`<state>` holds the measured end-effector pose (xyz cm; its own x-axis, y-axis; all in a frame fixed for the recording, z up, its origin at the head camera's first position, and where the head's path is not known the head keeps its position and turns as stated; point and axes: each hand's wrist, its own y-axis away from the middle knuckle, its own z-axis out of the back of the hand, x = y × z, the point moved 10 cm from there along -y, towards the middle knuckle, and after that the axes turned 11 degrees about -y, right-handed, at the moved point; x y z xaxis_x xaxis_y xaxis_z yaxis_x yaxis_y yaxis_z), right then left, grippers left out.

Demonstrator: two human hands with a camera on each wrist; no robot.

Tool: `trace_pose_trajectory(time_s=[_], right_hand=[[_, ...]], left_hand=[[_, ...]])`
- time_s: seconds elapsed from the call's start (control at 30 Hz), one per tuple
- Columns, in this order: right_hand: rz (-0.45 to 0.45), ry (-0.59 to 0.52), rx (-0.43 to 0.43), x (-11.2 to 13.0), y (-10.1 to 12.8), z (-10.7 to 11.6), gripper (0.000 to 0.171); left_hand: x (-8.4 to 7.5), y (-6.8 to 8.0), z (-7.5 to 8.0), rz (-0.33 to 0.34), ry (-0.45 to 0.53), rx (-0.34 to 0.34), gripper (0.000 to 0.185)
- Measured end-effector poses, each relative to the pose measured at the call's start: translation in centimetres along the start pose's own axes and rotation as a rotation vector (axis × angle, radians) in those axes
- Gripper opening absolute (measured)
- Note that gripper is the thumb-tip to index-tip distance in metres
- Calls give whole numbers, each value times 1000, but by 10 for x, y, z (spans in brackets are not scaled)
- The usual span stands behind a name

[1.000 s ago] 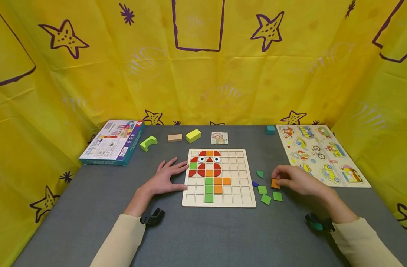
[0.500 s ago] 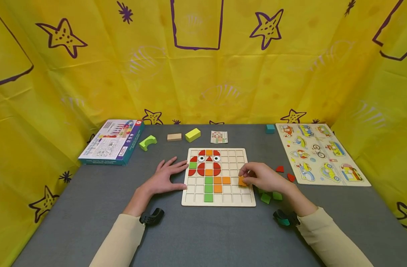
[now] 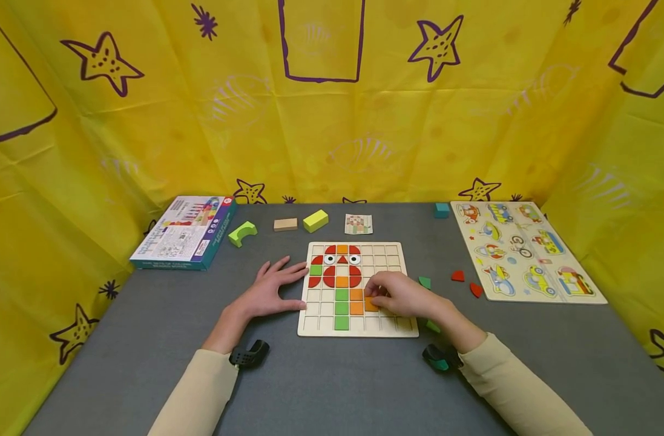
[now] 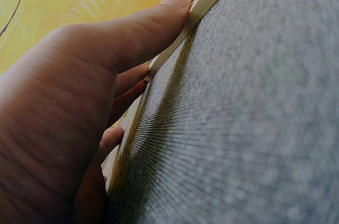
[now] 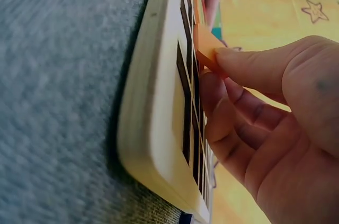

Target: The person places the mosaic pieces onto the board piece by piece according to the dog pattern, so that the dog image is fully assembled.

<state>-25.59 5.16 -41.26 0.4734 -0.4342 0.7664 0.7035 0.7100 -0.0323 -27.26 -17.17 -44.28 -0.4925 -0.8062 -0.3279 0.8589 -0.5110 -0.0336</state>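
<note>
A wooden grid board (image 3: pixel 397 330) lies mid-table, partly filled with red, orange and green tiles. My right hand (image 3: pixel 399 295) is over the board's lower middle and pinches an orange square tile (image 3: pixel 371 304), its edge tipped against the grid beside the other orange tiles. In the right wrist view the orange tile (image 5: pixel 207 49) sits between thumb and fingers, leaning on the board (image 5: pixel 159 102). My left hand (image 3: pixel 272 289) lies flat on the table with straight fingers against the board's left edge (image 4: pixel 209 2).
Loose green (image 3: pixel 424 282) and red tiles (image 3: pixel 458 276) lie right of the board, near a vehicle puzzle (image 3: pixel 522 251). A boxed set (image 3: pixel 184 233), green arch (image 3: pixel 242 233), wooden block (image 3: pixel 285 224), yellow block (image 3: pixel 315 220), pattern card (image 3: pixel 358 224) and teal cube (image 3: pixel 441 210) stand at the back.
My right hand picked the orange tile from the loose pile and carried it left onto the board, to the lower middle cells. The left hand stayed in place.
</note>
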Motion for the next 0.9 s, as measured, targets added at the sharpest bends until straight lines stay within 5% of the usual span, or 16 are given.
trace_pose_trajectory(time_s=[0.57,0.9], right_hand=[[63,49,11,4,6,-4,8],[31,-10,-65,-6,25,25,16]], left_hand=[[0,-1,0,0,-4,0,85],[-2,1,0,-6,5,-5,85]])
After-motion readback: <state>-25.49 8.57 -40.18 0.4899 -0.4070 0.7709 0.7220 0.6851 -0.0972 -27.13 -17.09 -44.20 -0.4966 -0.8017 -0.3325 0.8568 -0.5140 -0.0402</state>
